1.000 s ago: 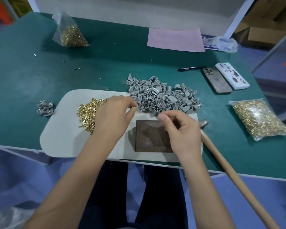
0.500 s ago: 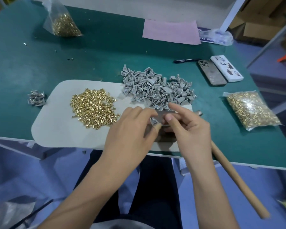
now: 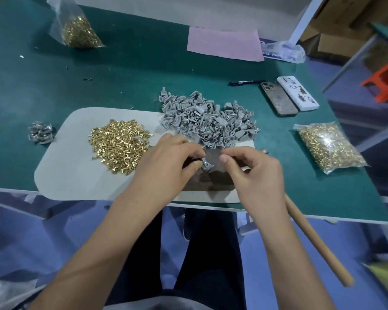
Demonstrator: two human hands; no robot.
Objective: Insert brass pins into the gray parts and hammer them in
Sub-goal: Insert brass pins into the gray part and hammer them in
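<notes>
My left hand (image 3: 166, 162) pinches one small gray part (image 3: 207, 166) just above the dark metal block (image 3: 213, 177). My right hand (image 3: 251, 173) hovers close beside that part with its fingers curled; what they hold is too small to make out. A heap of gray parts (image 3: 207, 120) lies behind the hands. Loose brass pins (image 3: 119, 144) are piled to the left on the pale mat (image 3: 63, 175). The hammer's wooden handle (image 3: 316, 242) runs out from under my right wrist, its head mostly hidden.
A small cluster of gray parts (image 3: 40, 132) sits left of the mat. Bags of brass pins lie at the right (image 3: 329, 146) and far left (image 3: 76, 30). Two phones (image 3: 288, 98), a pen (image 3: 244, 82) and pink paper (image 3: 224, 43) lie behind. The table's front edge is near my wrists.
My left hand moved from the brass pin pile to the block. Both hands came together there and now work on one gray part, slightly lower over the block than before.
</notes>
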